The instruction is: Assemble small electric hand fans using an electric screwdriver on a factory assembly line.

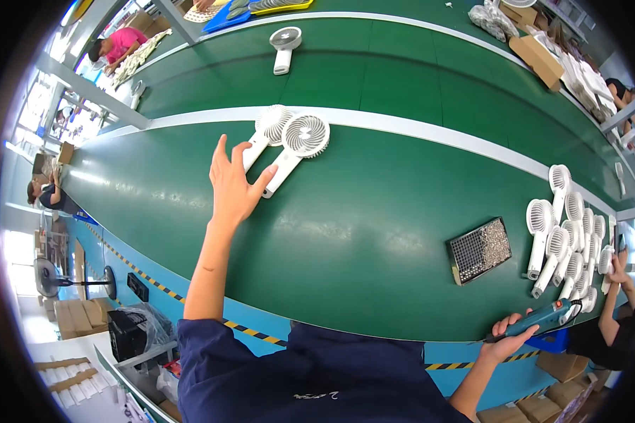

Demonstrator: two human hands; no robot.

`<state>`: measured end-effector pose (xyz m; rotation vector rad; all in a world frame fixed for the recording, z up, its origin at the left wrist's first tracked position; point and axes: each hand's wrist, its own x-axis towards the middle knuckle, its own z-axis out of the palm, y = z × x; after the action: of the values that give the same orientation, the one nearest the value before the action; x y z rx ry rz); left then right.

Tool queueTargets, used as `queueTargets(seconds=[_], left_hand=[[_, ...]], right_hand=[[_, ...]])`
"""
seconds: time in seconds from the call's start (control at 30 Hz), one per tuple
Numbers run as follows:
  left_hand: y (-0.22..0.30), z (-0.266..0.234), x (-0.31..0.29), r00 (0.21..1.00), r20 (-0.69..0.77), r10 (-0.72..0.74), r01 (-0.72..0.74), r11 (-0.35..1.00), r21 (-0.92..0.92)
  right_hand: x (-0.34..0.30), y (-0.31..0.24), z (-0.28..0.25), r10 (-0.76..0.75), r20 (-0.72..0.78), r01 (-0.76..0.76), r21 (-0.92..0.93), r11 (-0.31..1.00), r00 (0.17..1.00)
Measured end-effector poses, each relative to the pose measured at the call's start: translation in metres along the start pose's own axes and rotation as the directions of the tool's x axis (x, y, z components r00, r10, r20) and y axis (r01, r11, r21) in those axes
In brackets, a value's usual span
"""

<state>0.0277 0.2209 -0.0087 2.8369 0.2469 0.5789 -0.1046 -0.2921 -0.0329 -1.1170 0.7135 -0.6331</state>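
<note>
While the person leans over a long green counter (374, 211), their left hand (234, 185) stretches out flat with fingers spread wide, holding nothing. Its fingertips reach the handles of two white handheld fans (289, 144) that lie side by side on the green surface, heads pointing away from the person; the thumb touches or nearly touches the handle of the nearer fan. The right hand (509, 337) rests at the counter's near edge, far to the right, fingers wrapped closed around a blue electric screwdriver (543, 317) that lies roughly level. Just beyond that hand sits a cluster of white fans (568, 240) heaped together. Between the two hands, nearer the right one, a dark rectangular tray (478, 249) holds small pale parts, too small to tell apart. One more white fan (284, 46) lies alone on the far lane of the counter, past a pale dividing strip (416, 127). Other people work at the edges of the view.
</note>
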Motion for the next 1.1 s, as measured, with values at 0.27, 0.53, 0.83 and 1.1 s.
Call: queueTargets(seconds=[0.27,0.53,0.83,1.1], left_hand=[[0.019,0.020,0.007,0.959,0.208,0.192,-0.205,0.978,0.039],[0.058,0.022,-0.025,0.975,0.043,0.218,-0.214,0.974,-0.081],[0.085,0.030,-0.020,0.997,0.014,0.078,-0.074,0.979,-0.193],[0.074,0.078,0.135,0.980,-0.154,0.126,-0.152,0.974,-0.170]], right_hand=[[0.006,-0.003,-0.001,-0.014,0.005,0.014,-0.052,0.999,1.000],[0.009,0.001,-0.004,-0.042,0.005,0.042,-0.051,0.998,0.999],[0.005,-0.001,0.004,-0.024,-0.029,0.022,-0.069,0.997,0.999],[0.014,-0.002,0.000,0.002,-0.115,-0.007,-0.045,0.999,0.993]])
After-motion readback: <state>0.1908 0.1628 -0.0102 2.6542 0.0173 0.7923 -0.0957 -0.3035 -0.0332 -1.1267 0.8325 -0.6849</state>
